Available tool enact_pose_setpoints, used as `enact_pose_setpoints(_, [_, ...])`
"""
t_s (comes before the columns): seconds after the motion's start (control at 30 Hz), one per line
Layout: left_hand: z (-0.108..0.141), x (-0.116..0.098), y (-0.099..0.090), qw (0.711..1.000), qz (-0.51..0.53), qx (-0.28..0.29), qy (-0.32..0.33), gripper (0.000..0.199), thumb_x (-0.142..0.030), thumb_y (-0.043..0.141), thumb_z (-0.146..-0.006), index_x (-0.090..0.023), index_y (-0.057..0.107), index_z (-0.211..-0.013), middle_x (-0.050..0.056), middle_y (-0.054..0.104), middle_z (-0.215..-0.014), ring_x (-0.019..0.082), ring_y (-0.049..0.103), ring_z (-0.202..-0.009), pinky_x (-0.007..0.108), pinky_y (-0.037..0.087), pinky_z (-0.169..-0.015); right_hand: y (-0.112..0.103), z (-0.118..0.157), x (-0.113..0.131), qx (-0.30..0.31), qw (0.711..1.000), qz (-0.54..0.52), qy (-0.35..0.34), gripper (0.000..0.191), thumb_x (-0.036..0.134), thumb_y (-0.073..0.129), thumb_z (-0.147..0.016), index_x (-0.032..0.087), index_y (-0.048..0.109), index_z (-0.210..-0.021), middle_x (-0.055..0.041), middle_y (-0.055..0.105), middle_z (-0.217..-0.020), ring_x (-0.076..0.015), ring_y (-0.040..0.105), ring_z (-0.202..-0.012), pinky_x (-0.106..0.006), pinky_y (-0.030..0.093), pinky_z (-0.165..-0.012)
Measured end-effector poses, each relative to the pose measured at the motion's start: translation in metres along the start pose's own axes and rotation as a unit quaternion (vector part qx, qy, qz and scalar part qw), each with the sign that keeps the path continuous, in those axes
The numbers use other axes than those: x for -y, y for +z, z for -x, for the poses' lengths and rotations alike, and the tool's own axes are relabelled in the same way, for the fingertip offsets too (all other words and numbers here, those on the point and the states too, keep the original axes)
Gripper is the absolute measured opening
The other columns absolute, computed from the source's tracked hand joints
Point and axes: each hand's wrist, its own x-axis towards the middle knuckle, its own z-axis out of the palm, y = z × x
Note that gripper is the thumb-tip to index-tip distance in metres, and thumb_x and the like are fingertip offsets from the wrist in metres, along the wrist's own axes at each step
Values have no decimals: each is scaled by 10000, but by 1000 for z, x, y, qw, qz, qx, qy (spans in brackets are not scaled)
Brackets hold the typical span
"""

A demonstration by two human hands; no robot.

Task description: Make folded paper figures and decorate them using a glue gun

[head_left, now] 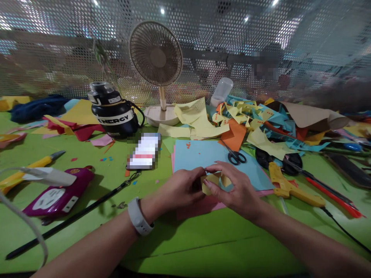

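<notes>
A small folded piece of yellow paper (pixel 213 180) is held between both hands above the blue and pink sheets. My left hand (pixel 185 185) wears a pale watch on its wrist and pinches the paper's left side, its fingers partly hidden. From the right, my right hand (pixel 232 187) grips the same paper between thumb and fingers. Under and behind the hands lies the blue paper (pixel 197 150), with tiny orange bits on it. Black-handled scissors (pixel 237 157) rest on its far part, touching an orange piece (pixel 234 135).
A yellow glue gun (pixel 290 189) and red-edged cutter (pixel 333 197) lie at right. Behind are paper scraps (pixel 199 116), a fan (pixel 158 58) and a black bottle (pixel 116 116). At left are a phone (pixel 145 150), a purple power bank (pixel 62 197) and a yellow-handled tool (pixel 37 164).
</notes>
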Motion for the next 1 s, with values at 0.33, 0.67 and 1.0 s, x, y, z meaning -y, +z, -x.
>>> enact_pose_setpoints(0.33, [0,0,1,1000,-1,-3,-3,231,-229,563,-779,-152,564,-996,-9,595,-640,128,489,-527,237,345,-482,-1,-1,1,13,1000,-9,27,186,285,591,-858,218,580,-1031,-54,677,-960,-199,630,-911,-352,514,-799])
enact_pose_setpoints(0.67, [0,-1,1,1000,8,2,-16,232,-226,554,-785,-150,568,-1004,-2,615,-658,126,499,-534,236,355,-488,-1,-2,0,15,999,-14,30,180,243,584,-851,218,584,-1028,-56,682,-968,-201,635,-917,-359,521,-805])
enact_pose_setpoints(1.0, [1,0,0,999,36,4,-16,140,-220,554,-782,-172,532,-911,-33,545,-620,111,461,-520,232,324,-477,-2,-2,-1,26,995,-64,79,212,224,586,-828,212,591,-1039,-51,686,-981,-194,641,-905,-341,515,-791])
